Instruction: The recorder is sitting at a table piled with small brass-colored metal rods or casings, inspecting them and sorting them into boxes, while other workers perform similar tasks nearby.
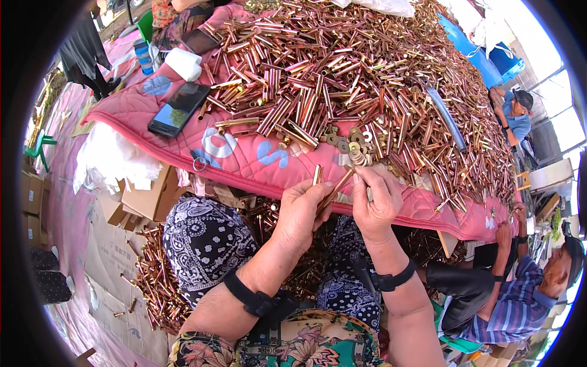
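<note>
Left hand [298, 211] closed around short brass tubes [317, 175], ends poking up past the thumb. Right hand [374, 199] pinching one long brass tube [335, 190] slanted between both hands, just over the edge of the pink quilted worktop [257, 160]. Best done, likely, with a firm bundle, tube ends level, hands close over the lap. Beyond, brass rings [354, 148] beside a huge heap of tubes [361, 73]; black phone [178, 109] left; more tubes spilled on floor cardboard [116, 257].

Brass tubes [342, 79] crowd the quilt [257, 162]; its near pink edge lies open.
</note>
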Tool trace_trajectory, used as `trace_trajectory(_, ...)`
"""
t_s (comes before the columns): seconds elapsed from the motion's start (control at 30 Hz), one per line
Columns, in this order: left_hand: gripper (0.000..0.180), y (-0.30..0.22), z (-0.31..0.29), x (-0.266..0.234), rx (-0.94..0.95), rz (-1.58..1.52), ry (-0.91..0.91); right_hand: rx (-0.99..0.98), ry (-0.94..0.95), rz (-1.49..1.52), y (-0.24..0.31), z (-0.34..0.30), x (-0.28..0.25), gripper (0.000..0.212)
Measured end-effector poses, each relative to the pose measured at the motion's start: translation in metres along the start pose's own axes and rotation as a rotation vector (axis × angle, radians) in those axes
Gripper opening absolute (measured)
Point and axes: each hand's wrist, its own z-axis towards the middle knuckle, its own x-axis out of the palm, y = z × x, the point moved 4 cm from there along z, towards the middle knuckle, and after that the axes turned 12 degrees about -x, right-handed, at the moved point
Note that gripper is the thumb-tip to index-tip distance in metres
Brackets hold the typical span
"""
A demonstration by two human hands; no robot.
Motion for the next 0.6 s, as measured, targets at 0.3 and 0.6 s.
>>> trace_trajectory(0.3, 0.019, -0.003, 0.001, -0.007, 0.104, 0.079, -0.045, 0.026, -0.028, 0.083, 0.007, -0.006, 0.008, 0.018)
trace_trajectory(0.6, 0.024, -0.012, -0.009, -0.008, 0.106, 0.114, 0.094, 0.035, 0.020, 0.234, 0.006, 0.005, -0.009, 0.016)
